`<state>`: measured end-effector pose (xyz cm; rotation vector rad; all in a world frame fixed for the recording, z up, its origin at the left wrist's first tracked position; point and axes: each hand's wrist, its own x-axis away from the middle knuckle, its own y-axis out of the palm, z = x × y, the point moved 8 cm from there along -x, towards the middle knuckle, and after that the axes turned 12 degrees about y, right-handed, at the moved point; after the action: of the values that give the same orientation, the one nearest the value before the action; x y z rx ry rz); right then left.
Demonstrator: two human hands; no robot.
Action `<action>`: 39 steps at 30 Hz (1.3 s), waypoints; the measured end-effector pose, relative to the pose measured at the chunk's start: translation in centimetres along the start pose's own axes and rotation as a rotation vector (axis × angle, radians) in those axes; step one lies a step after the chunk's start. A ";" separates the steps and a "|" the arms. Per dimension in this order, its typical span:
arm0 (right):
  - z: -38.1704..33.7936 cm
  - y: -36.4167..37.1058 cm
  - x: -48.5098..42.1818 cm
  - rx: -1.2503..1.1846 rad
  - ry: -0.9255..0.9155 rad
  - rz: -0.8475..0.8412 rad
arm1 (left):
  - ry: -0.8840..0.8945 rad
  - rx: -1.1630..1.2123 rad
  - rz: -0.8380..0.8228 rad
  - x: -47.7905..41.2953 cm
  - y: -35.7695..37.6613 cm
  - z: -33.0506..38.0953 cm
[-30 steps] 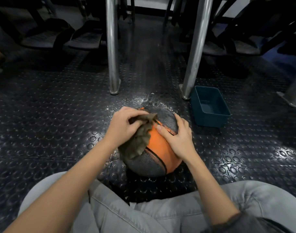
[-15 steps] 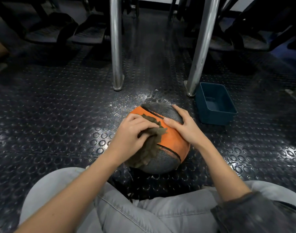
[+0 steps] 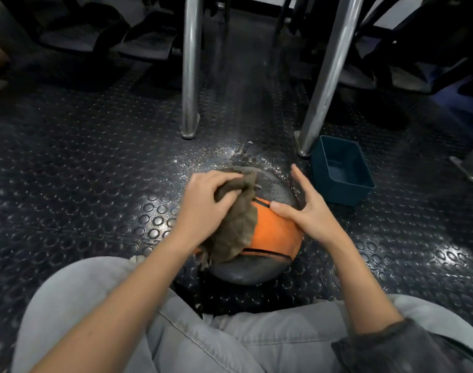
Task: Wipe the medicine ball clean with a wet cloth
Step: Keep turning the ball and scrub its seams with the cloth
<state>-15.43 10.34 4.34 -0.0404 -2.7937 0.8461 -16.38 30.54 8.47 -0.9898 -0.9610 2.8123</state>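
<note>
Medicine ball (image 3: 274, 234): orange and dark grey panels, sits on the studded black rubber floor (image 3: 82, 170), just ahead of the person's knees.

Cloth (image 3: 236, 224): brown, bunched, lies over the ball's upper left and hangs down its left side, hiding that part of the surface.

Left hand (image 3: 203, 208): fingers curled round the top of the cloth, holding it against the ball.

Right hand (image 3: 309, 215): flat, fingers straight, thumb across the orange panel, palm on the ball's right side; holds nothing.

Grey trousers (image 3: 203, 335): fill the near edge of the view on both sides of the ball.

Wet speckled patch (image 3: 227, 157): on the floor just beyond the ball.

Upright metal leg (image 3: 191, 65): beyond the patch, to the left.

Slanted metal leg (image 3: 330, 68): beyond the ball, to the right.

Teal tub (image 3: 337, 193): rectangular, right of the ball and apart from it, just beside the slanted leg's foot. Cannot tell whether it holds water.
</note>
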 end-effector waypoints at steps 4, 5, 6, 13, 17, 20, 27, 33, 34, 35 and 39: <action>-0.3 -1.3 0.2 0.032 0.037 0.229 | 0.152 -0.039 -0.021 2.7 0.3 2.0; -0.4 -0.6 0.1 0.027 0.062 0.220 | 0.183 -0.049 -0.025 3.4 0.6 2.5; -0.4 0.2 0.1 0.021 0.087 0.200 | 0.210 -0.062 -0.023 4.0 1.0 3.0; -0.1 1.0 0.3 0.001 0.083 0.123 | 0.297 -0.127 -0.001 4.0 1.7 4.5; -0.5 1.4 1.5 0.107 0.037 0.174 | 0.218 -0.022 0.013 1.5 0.5 2.9; -1.1 2.0 2.8 0.139 -0.013 0.181 | 0.067 -0.013 -0.036 -1.8 0.2 0.1; -1.8 3.1 4.4 0.207 -0.059 0.146 | -0.217 0.226 -0.179 -2.1 1.1 -3.1; -2.4 2.8 2.4 0.185 -0.048 0.128 | 0.088 0.113 -0.187 1.4 -0.8 1.8; -2.6 2.8 2.3 0.190 -0.054 0.117 | 0.109 0.085 -0.188 1.8 -0.8 2.0; -2.7 2.9 2.3 0.195 -0.063 0.108 | 0.127 0.065 -0.182 1.8 -0.8 2.0; -2.1 2.7 2.5 0.202 -0.056 0.102 | 0.120 0.030 -0.153 -0.3 0.0 1.2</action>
<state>-17.53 13.95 5.13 -0.1292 -2.7613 1.1674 -16.83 29.85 9.38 -1.0216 -0.9348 2.6035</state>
